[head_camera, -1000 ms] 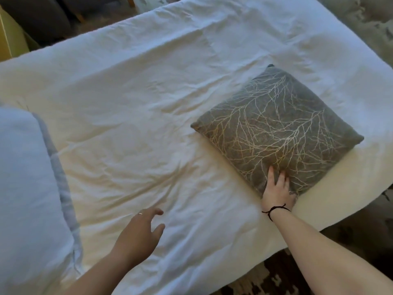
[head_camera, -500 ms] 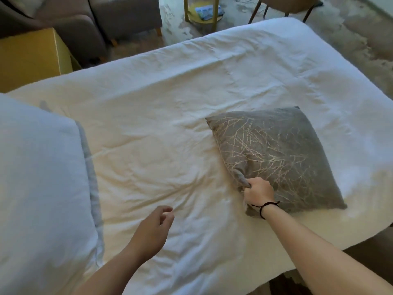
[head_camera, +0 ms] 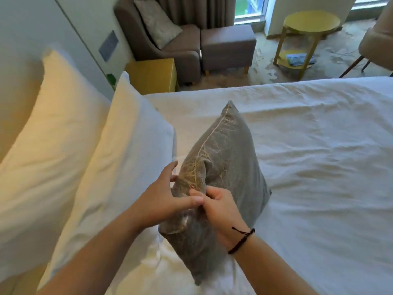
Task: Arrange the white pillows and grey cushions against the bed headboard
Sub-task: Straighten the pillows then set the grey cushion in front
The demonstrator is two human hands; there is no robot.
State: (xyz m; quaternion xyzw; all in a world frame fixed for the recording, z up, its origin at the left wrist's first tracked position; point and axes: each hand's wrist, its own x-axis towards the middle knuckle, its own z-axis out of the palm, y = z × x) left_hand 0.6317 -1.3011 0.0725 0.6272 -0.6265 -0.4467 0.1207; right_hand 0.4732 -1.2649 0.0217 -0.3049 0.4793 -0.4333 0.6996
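Observation:
A grey cushion [head_camera: 231,158] with a gold branch pattern stands on edge over the white bed [head_camera: 319,167], lifted clear of the sheet. My right hand [head_camera: 219,206], with a black cord at the wrist, pinches its near top edge. My left hand [head_camera: 163,199] grips the same edge from the left, thumb on the fabric. Two white pillows lean against the headboard on the left: a front pillow [head_camera: 119,167] just left of the cushion and a rear pillow [head_camera: 44,133] behind it.
Beyond the bed stand a yellow bedside cabinet [head_camera: 152,74], a grey armchair [head_camera: 170,45] holding another patterned cushion [head_camera: 157,22], a grey ottoman [head_camera: 228,46] and a round yellow side table [head_camera: 311,24]. A chair [head_camera: 376,41] sits at the far right.
The cushion has gone from lying flat on the bed to held upright near the pillows. My left hand, empty before, now grips it too. The view has swung toward the headboard.

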